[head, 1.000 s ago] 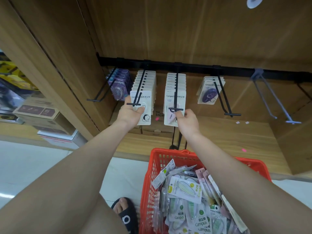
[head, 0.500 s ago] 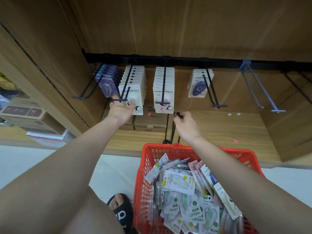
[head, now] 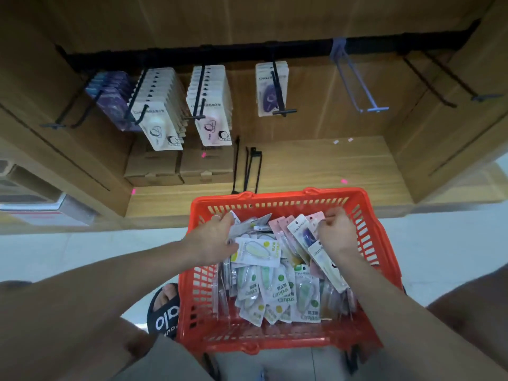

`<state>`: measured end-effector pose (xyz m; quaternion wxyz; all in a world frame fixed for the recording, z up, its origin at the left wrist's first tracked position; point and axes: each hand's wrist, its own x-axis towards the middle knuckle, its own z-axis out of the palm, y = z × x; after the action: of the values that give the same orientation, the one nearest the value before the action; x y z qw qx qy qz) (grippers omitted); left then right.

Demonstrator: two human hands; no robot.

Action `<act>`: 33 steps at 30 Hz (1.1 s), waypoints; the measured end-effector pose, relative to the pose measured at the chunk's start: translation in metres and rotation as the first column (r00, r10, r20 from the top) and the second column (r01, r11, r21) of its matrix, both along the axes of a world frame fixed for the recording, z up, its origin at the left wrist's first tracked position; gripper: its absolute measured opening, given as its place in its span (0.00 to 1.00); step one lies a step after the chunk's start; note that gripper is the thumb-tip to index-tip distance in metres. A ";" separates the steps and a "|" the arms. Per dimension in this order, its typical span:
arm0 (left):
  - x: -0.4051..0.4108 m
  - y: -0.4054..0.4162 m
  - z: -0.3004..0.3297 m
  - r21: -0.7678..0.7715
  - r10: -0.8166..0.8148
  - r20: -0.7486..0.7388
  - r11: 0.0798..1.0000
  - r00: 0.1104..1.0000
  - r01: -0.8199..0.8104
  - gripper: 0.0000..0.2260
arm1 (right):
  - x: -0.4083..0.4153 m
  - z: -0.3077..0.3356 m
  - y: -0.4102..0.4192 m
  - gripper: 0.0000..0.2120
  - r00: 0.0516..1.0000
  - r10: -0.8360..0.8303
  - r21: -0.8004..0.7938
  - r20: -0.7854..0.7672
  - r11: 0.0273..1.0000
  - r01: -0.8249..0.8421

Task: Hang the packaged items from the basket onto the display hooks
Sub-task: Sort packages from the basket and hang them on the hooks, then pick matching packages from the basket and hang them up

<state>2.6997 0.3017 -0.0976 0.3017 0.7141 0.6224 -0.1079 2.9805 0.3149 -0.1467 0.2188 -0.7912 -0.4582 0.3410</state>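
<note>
Red plastic lattice forms the shopping basket [head: 365, 243], which sits low in front of the person, directly below the wooden display bay, so that packets can be lifted straight up to the hooks. Inside lies a loose heap of flat, card-backed correction-tape packets [head: 275, 292], mostly green-and-white, with pink and navy ones leaning against the far right side. The left hand [head: 211, 243] reaches into the far left of the heap, fingers curled round a pale grey-white packet [head: 242, 225], apparently to draw it free. The right hand [head: 336, 232] pinches the top edge of a pink-topped packet [head: 316, 219] standing upright among the leaners; gripping near the top probably keeps the hanging hole ready for a hook. Above, the black metal rail [head: 192, 55] carries black wire hooks [head: 277, 89], three nearly full with packets. A pale grey wire hook [head: 354, 86] to the right hangs bare, a likely place for a new colour.
</note>
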 end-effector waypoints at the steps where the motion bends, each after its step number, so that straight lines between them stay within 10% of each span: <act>1: 0.011 -0.002 -0.006 -0.032 -0.043 0.004 0.999 0.999 0.043 0.24 | 0.005 -0.008 -0.005 0.16 0.999 0.024 -0.036 0.042 0.999 -0.023; 8: 0.084 -0.009 -0.056 -0.218 0.066 0.143 0.975 0.988 -0.033 0.33 | 0.034 -0.033 -0.047 0.37 0.940 0.294 -0.364 0.171 0.906 -0.217; 17: 0.119 0.006 -0.064 -0.235 0.139 0.246 0.969 0.959 -0.080 0.35 | 0.054 -0.046 -0.056 0.31 0.994 0.105 -0.267 0.024 0.959 -0.094; 33: 0.143 0.011 -0.076 -0.317 0.276 0.358 0.934 0.892 -0.161 0.28 | 0.035 -0.042 -0.056 0.41 0.871 0.370 -0.313 0.323 0.910 -0.270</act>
<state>2.8427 0.3127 -0.1732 0.5294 0.5959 0.6037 -0.0128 3.0155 0.2592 -0.1886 -0.0375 -0.7754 -0.5687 0.2719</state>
